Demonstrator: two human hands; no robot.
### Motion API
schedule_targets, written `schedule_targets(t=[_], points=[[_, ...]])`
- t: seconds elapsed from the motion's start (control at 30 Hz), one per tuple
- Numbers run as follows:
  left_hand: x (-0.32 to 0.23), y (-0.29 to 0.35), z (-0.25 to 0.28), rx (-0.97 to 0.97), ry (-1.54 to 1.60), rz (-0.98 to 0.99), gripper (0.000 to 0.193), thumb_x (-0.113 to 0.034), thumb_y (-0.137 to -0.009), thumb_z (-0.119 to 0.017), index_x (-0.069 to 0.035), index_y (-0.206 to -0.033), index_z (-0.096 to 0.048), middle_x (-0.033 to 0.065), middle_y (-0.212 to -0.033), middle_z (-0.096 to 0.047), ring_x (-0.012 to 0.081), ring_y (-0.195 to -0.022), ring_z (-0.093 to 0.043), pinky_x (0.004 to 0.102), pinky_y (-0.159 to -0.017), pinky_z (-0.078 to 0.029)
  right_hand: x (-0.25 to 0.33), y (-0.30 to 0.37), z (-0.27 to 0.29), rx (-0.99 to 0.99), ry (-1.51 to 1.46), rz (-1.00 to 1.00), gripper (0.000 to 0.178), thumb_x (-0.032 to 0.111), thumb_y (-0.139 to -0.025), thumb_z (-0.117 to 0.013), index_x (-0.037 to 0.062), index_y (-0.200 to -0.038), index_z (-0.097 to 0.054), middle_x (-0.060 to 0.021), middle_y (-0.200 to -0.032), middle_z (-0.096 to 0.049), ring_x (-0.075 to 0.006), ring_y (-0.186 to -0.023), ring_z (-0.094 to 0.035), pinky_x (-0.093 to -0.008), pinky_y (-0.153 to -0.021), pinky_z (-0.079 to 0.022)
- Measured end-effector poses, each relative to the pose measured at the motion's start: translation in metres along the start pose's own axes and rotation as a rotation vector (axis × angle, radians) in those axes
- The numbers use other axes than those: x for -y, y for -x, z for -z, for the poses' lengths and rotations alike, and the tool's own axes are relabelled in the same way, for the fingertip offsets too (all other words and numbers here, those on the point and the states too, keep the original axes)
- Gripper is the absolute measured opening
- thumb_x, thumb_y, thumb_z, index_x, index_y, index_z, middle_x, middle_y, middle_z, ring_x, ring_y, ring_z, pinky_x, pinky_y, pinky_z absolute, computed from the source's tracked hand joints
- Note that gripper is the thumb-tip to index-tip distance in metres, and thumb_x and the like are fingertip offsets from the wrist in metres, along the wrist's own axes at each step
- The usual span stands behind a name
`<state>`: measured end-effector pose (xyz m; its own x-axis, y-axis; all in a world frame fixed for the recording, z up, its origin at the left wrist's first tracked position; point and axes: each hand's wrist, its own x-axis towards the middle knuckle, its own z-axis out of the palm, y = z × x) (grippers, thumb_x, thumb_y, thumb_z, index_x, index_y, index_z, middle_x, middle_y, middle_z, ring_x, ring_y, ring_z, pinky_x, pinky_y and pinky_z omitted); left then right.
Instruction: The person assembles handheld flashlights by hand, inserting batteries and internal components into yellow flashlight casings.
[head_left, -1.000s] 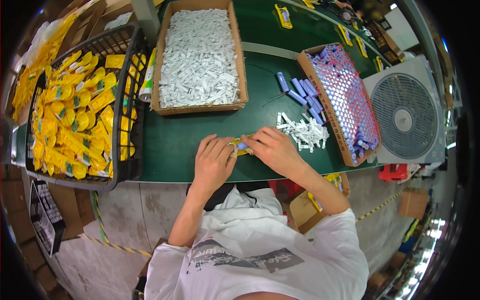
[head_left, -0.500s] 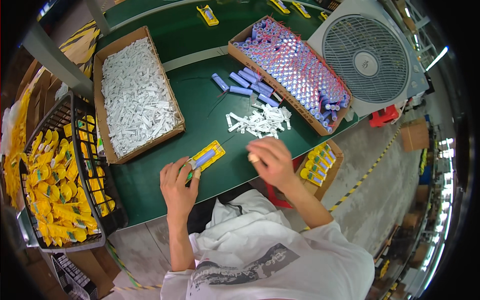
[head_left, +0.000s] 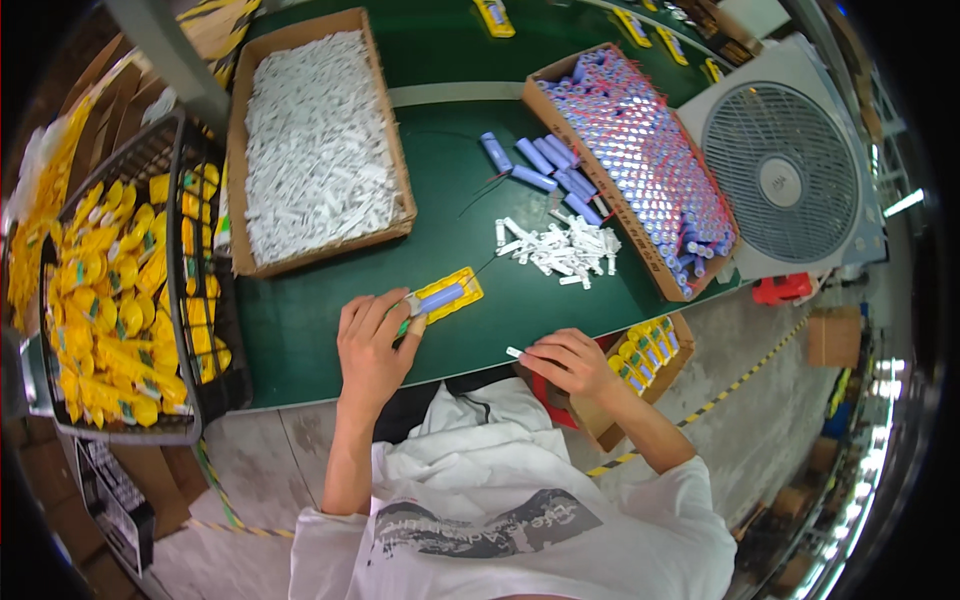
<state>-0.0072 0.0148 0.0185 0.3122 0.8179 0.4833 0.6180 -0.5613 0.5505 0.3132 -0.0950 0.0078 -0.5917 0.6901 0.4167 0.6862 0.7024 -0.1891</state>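
My left hand [head_left: 375, 345] is closed on the near end of a yellow plastic casing [head_left: 472, 287] at the front of the green table. In that casing lies a blue cylindrical battery cell [head_left: 438, 299], and dark thin wires run from its far end. Something green shows by my left fingertips, mostly hidden. Near the table's front edge, my right hand [head_left: 570, 362] pinches a small white plastic piece [head_left: 513, 352], apart from the casing. Beyond it is a loose pile of similar white pieces [head_left: 562, 250], with several loose blue cells [head_left: 535, 179] behind.
An open carton [head_left: 398, 160] of white pieces stands at the left back. Another carton [head_left: 583, 150] holds blue cells with red wires, beside a grey fan [head_left: 780, 182]. A black basket [head_left: 180, 270] of yellow casings is far left. Below the right edge, a small carton [head_left: 607, 428] holds filled casings.
My right hand has come back toward the table's front edge, and a white piece now shows in its fingertips. The left hand keeps its hold on the casing. The whole view has shifted.
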Motion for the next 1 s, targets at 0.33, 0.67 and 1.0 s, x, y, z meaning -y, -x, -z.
schedule_targets(t=[0.33,0.67,1.0], points=[[0.007,0.003,-0.003,-0.026,0.047,-0.055,0.019,-0.009,-0.083,-0.084,-0.004,-0.097,-0.071,0.0068,-0.114,-0.076,0.0279,-0.091,-0.069,0.0428,-0.092,-0.052,-0.042,-0.121,0.021,0.11,-0.434,-0.335,0.024,0.006,-0.088,-0.079,0.0058,-0.112,-0.081,-0.0074,-0.095,-0.072,-0.0269,-0.087,-0.069,-0.0369,-0.077,-0.057],[0.008,0.006,-0.002,-0.045,0.075,-0.074,0.02,-0.01,-0.083,-0.083,-0.005,-0.099,-0.071,0.0057,-0.113,-0.076,0.027,-0.094,-0.069,0.0417,-0.093,-0.052,-0.041,-0.151,0.024,0.27,-0.526,-0.526,0.02,0.009,-0.086,-0.085,0.003,-0.104,-0.082,-0.0093,-0.087,-0.076,-0.0191,-0.079,-0.071,-0.0315,-0.074,-0.054],[0.011,0.006,-0.003,-0.035,0.081,-0.066,0.021,-0.009,-0.083,-0.082,-0.006,-0.1,-0.071,0.0051,-0.114,-0.075,0.0249,-0.096,-0.069,0.0412,-0.094,-0.052,-0.027,-0.116,0.008,0.09,-0.646,-0.811,0.022,0.007,-0.087,-0.085,0.0035,-0.108,-0.083,-0.0069,-0.085,-0.078,-0.0096,-0.076,-0.07,-0.0267,-0.071,-0.053]])
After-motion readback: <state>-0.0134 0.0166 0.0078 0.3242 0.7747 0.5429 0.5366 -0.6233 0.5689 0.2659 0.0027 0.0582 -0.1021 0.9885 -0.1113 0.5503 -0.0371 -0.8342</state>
